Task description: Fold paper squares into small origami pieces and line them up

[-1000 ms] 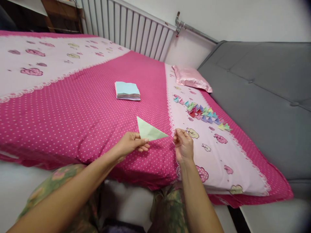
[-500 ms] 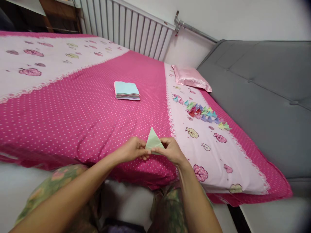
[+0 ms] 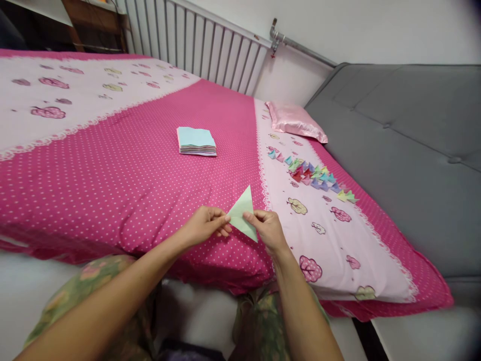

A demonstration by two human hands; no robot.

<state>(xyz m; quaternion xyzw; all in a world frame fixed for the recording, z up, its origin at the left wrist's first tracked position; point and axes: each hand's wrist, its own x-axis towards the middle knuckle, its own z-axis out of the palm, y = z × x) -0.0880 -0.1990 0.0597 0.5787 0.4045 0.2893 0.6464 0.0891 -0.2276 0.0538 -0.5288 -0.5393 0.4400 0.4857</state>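
Observation:
A pale green sheet of paper (image 3: 243, 206), folded into a triangle, is held between my two hands above the front of the bed. My left hand (image 3: 209, 221) pinches its left corner between thumb and fingers. On the right side, my right hand (image 3: 267, 228) grips the paper with the thumb on top and the fingers behind, mostly hidden. One point of the triangle is directed away from me, another down toward me. A faint crease crosses the paper near the left thumb.
Farther up the pink dotted bedspread (image 3: 150, 145) lies a stack of coloured paper (image 3: 197, 141), light blue on top. Several small folded paper pieces (image 3: 314, 175) form a cluster at the right. Behind them are a pink pillow (image 3: 295, 120) and a grey padded headboard (image 3: 406, 130).
The green paper triangle has turned in my hands. Its base faced me before; now its left corner is in my left hand and its right side in my right.

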